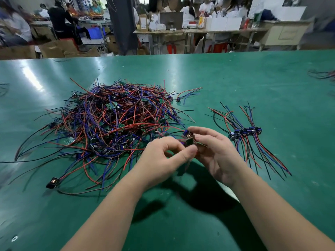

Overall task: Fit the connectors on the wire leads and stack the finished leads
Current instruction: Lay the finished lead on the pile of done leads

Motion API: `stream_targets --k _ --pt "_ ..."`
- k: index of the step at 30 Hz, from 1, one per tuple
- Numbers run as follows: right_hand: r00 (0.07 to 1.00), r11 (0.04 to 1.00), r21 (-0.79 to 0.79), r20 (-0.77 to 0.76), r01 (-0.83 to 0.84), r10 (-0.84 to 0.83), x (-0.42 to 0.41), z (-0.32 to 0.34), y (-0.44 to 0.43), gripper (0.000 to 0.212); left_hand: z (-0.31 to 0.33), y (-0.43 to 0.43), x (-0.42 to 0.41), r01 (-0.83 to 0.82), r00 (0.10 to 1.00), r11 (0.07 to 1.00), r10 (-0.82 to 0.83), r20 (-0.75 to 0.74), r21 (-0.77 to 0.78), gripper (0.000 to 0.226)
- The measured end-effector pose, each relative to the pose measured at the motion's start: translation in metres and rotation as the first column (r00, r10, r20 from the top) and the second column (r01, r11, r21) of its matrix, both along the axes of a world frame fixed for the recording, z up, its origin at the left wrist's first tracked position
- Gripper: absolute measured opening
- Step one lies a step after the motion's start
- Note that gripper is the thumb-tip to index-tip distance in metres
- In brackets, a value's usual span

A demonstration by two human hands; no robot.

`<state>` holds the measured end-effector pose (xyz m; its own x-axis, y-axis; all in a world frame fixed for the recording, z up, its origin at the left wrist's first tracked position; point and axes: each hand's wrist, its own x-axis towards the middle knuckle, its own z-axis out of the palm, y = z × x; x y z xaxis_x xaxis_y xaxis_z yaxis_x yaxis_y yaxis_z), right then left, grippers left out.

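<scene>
**A:** Which step is this?

**B:** Fitting, I'd judge. The left hand [168, 151] pinches a small green board [189, 142], and the right hand [215, 153] grips the blue connector [186, 133] against it, raised over the desk [235, 78].

**A:** And the other leads?

**B:** The tangled pile of leads [112, 120] lies at ten o'clock of the hands, and the finished stack [246, 134] at three o'clock.

**A:** Next?

**B:** Probably a square push to seat the parts. Then the lead goes on that stack, connectors lined up.

no readable text, labels on distant boxes [143, 22] too blurred
</scene>
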<state>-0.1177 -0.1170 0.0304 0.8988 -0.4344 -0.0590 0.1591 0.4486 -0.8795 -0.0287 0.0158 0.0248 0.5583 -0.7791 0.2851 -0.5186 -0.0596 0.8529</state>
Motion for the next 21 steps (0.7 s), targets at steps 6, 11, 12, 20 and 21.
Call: stream_targets --k 6,11,12,20,21 --pt "0.992 0.99 -0.068 -0.008 0.122 -0.122 -0.001 0.002 -0.002 0.018 -0.003 -0.002 0.009 -0.247 0.969 0.969 0.247 0.025 -0.015 0.018" --pt "0.976 0.975 -0.022 0.013 0.219 -0.219 -0.005 0.011 -0.01 0.014 -0.012 0.0 0.019 -0.427 0.903 0.904 0.426 0.059 -0.005 0.01" --pt "0.97 0.97 0.032 0.03 0.24 -0.241 -0.006 0.013 -0.012 0.013 -0.012 0.0 0.02 -0.45 0.891 0.893 0.45 0.062 -0.024 0.012" --pt "0.97 0.976 0.145 0.161 0.162 -0.185 -0.019 0.027 -0.022 0.013 0.0 -0.004 0.003 -0.285 0.957 0.944 0.271 -0.1 -0.167 0.019" --pt "0.98 0.987 0.078 0.128 0.144 -0.153 -0.017 0.024 -0.018 0.014 0.003 -0.005 0.0 -0.223 0.965 0.956 0.188 -0.184 -0.191 0.018"
